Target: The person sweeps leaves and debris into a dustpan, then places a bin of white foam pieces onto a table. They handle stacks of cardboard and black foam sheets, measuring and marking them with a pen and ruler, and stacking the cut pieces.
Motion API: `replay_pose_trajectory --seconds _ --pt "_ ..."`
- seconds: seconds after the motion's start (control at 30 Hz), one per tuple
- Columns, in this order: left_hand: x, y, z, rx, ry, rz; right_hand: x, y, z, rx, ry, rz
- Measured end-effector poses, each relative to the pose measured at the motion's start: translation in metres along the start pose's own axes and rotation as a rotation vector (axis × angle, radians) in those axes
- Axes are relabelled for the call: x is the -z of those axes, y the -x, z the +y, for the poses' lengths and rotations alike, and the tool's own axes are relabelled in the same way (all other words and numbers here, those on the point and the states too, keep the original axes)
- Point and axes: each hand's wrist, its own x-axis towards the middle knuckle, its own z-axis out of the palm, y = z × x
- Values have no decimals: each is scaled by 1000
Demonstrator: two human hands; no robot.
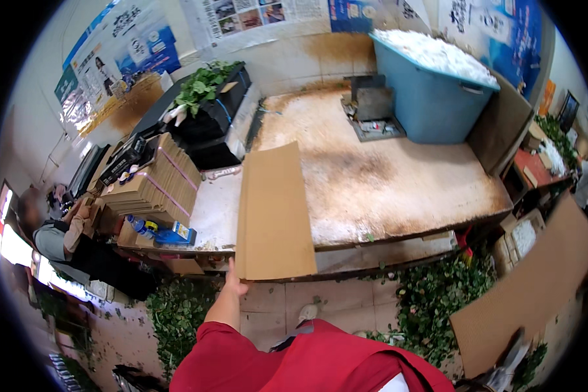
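A flat folded piece of brown cardboard (276,215) lies over the front edge of the worktable, its near end sticking out toward me. My left hand (234,282) grips it at the near left corner; the thumb shows along the side and the fingers are partly hidden by the cardboard. My right hand does not show. Left of the cardboard, a stack of flat cardboard boxes (153,183) is tied with pink strap. A blue box (176,234) and small bottles stand before that stack.
A blue tub (431,98) heaped with white material stands at the table's back right, beside a metal stand (374,111). Green leaves (206,85) fill a black crate. A large cardboard sheet (529,274) leans at right. Leaf piles (438,307) cover floor patches. Another person (65,235) works at far left.
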Motion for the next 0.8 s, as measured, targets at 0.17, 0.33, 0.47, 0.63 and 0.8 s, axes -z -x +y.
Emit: replay_pose_trajectory --seconds 0.17,0.33,0.47,0.63,0.8 --pt "-51 24 60 109 -330 -404 -165 10 -65 38 -55 -456" --pt "-75 26 52 -367 -713 -208 -462 119 -65 -480 -363 -848" --pt "-69 4 59 -358 -846 -222 -544 160 -54 -242 495 -1197" --pt "-58 35 145 -442 -846 -360 -570 220 -66 -433 -31 -1210" --pt "-139 72 236 -690 -1387 -362 -610 233 -53 -852 -584 -1242"
